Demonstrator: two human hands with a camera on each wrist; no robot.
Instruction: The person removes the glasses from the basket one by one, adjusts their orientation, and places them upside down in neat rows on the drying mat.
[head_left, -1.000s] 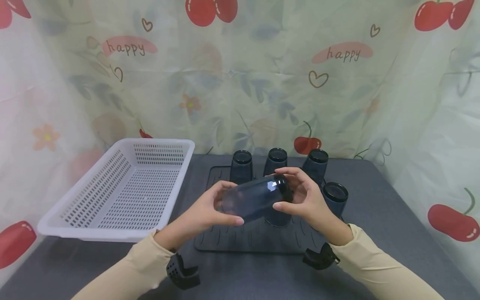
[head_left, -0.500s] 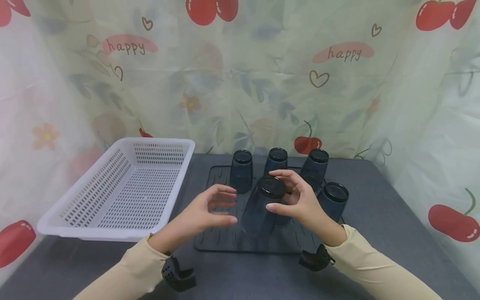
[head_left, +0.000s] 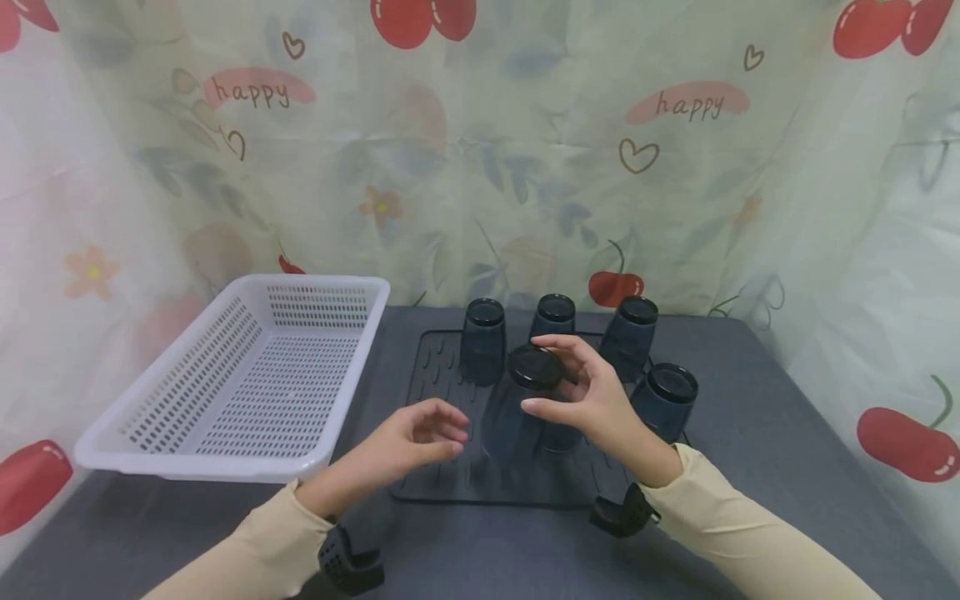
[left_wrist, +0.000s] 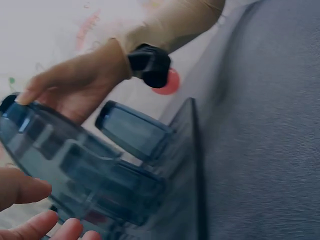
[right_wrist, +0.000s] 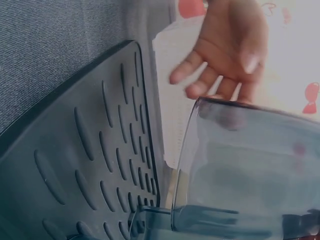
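My right hand [head_left: 588,392] grips a dark, see-through drinking glass [head_left: 510,425] near its base, thumb on one side and fingers on the other. The glass is upside down, slightly tilted, its rim facing the black ribbed drying mat [head_left: 442,492]. In the right wrist view a gap shows between the rim and the mat. My left hand [head_left: 423,433] is beside the glass on the left, fingers loosely bent, holding nothing. Matching glasses stand upside down on the mat: one at back left [head_left: 483,346], others at back middle [head_left: 556,312], back right [head_left: 630,337] and right [head_left: 666,402].
A white perforated plastic basket [head_left: 345,392] sits to the left of the mat on the dark grey cloth [head_left: 480,550]. Another glass [head_left: 561,439] is partly hidden behind the held one. A printed curtain [head_left: 450,167] surrounds the table at the back and sides.
The held glass has turned from lying sideways between both hands to upside down in the right hand. My left hand has let go and moved down and slightly left.
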